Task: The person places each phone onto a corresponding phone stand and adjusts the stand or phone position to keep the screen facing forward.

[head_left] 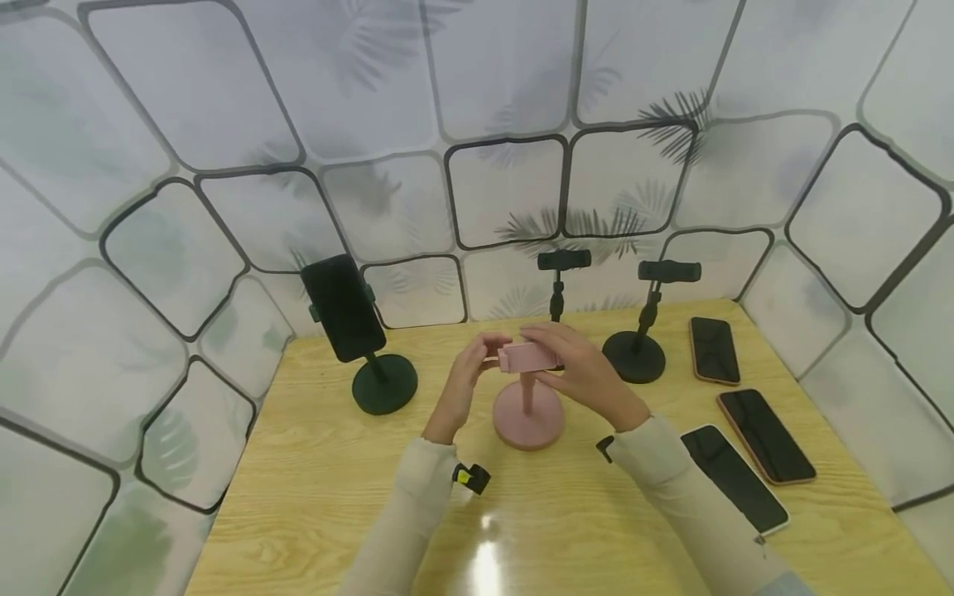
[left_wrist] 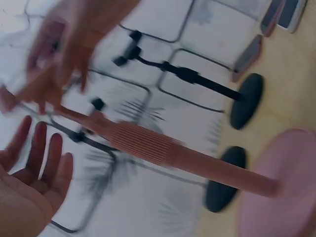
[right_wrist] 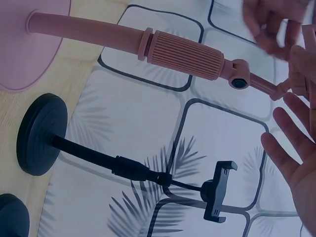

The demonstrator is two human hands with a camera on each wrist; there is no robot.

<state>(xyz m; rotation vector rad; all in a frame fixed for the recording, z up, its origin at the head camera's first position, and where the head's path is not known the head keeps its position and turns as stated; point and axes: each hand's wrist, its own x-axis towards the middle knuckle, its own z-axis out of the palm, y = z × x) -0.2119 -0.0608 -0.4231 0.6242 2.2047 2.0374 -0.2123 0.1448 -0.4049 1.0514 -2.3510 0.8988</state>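
A pink phone stand (head_left: 528,420) stands upright on the table, its round base flat on the wood. My right hand (head_left: 589,370) grips the pink clamp (head_left: 527,358) at the top, fingers over it and thumb below. At the clamp's left end is my left hand (head_left: 464,381); the left wrist view shows its fingers loosely spread and apart from the stem. Below the clamp, the ribbed collar (right_wrist: 186,55) and thin jointed neck are plain in the right wrist view. Blur hides the clamp's details in the left wrist view.
Behind to the right stand two black phone stands (head_left: 634,358) (right_wrist: 129,168). At the left, a dark green stand (head_left: 384,384) holds a black phone (head_left: 343,307). Several phones (head_left: 768,436) lie along the right side. A patterned curtain (head_left: 514,194) surrounds the wooden table (head_left: 313,488).
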